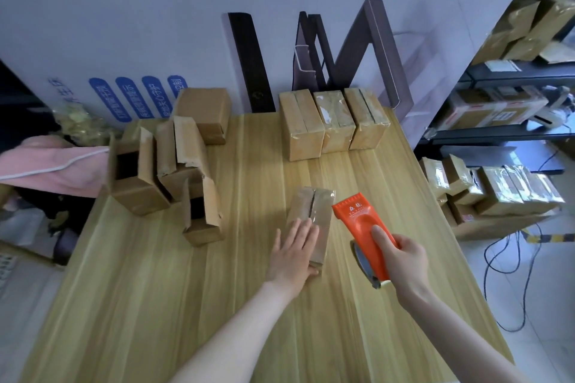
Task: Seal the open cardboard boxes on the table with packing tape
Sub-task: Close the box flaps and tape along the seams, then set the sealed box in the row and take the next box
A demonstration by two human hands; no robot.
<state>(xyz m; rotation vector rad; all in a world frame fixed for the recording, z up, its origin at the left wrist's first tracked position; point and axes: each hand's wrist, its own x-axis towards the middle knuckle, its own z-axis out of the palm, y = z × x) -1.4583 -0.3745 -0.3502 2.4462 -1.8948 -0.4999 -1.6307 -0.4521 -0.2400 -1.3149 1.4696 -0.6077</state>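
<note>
On the table (217,305), near its middle, pressing down on a closed box (322,205) with the left hand (292,255), fingers (306,232) straight and released across the near flaps. Just right of the box, gripping an orange dispenser (357,218) in the right hand (401,261), fingers clenched round its body. Further left, facing open boxes (137,186) with flaps up; at the far edge, facing three taped boxes (334,118) in a row.

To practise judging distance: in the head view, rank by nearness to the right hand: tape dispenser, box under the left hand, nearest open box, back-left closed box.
1. Tape dispenser, held in the right hand.
2. Box under the left hand, centre.
3. Open box, left.
4. Closed box, back left.
</note>
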